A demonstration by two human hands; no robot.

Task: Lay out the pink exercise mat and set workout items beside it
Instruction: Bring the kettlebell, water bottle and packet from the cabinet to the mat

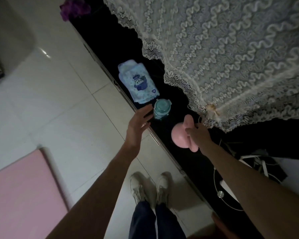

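The pink exercise mat (22,188) lies flat on the tiled floor at the lower left. On a black glossy cabinet top (164,104) sit a folded light-blue towel (138,81) with a cartoon print, a teal water bottle (161,109) and a pink dumbbell (181,133). My left hand (138,125) is open, its fingertips just left of the bottle and apart from it. My right hand (198,133) is open over the dumbbell's handle, touching or nearly touching it; no closed grip shows.
A white lace cloth (231,57) hangs over something behind the cabinet top. Cables and a white lead (259,163) lie at the right end. Purple flowers (74,7) stand at the far end. My white shoes (150,187) are on the floor by the cabinet edge.
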